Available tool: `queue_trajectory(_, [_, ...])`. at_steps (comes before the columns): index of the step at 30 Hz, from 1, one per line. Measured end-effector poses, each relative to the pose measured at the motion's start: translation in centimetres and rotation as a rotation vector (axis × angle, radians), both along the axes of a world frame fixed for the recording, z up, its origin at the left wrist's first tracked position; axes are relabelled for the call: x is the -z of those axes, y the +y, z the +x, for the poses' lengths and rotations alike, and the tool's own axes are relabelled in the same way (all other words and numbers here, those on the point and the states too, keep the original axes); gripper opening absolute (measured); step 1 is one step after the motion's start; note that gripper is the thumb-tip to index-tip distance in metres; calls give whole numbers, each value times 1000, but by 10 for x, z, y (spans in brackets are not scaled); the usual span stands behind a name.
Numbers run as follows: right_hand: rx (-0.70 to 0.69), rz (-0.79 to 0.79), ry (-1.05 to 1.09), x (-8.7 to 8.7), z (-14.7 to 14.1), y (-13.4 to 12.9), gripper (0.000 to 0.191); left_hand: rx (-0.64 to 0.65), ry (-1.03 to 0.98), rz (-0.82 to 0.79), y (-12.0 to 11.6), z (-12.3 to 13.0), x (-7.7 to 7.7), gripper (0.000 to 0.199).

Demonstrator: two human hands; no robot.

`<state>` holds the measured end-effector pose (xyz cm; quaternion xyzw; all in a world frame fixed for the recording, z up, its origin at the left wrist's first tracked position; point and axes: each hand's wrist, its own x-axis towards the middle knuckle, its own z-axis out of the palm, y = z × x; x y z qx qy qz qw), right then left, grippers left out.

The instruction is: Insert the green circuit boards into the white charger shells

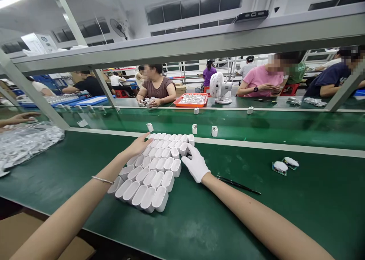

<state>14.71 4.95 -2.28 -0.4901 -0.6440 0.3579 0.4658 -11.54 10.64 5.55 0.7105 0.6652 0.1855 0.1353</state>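
Observation:
Several rows of white oval plastic housings, hollow and open at the top, stand packed together on the green bench. My left hand, bare with a bracelet at the wrist, lies against the far left side of the block, fingers stretched out. On the opposite side, my right hand wears a white glove; its fingers are apart and touch the end housing of a far row. Neither hand has anything lifted. Black tweezers lie right of the gloved hand.
Two small circuit boards with white tops lie at the right. Clear plastic bags cover the left end. Behind a pale strip runs a green conveyor carrying white housings. Shelf posts rise from the bench; co-workers sit beyond.

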Motion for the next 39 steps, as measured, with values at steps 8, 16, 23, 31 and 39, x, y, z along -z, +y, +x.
queue_trajectory(8, [-7, 7, -94, 1, -1, 0, 60, 496, 248, 93, -10, 55, -2, 48])
queue_trajectory(16, [-4, 15, -153, 0, -2, -1, 60, 572, 406, 225, -35, 73, 0, 38])
queue_trajectory(23, [-107, 42, -199, -5, 4, 0, 63, 512, 423, 249, -36, 77, 2, 40])
queue_trajectory(31, [-152, 43, -199, -6, 6, 4, 73, 371, 340, 292, -4, 88, 5, 42])
queue_trajectory(39, [-29, 40, -159, 3, 2, 10, 59, 525, 312, 165, 44, 103, -2, 27])
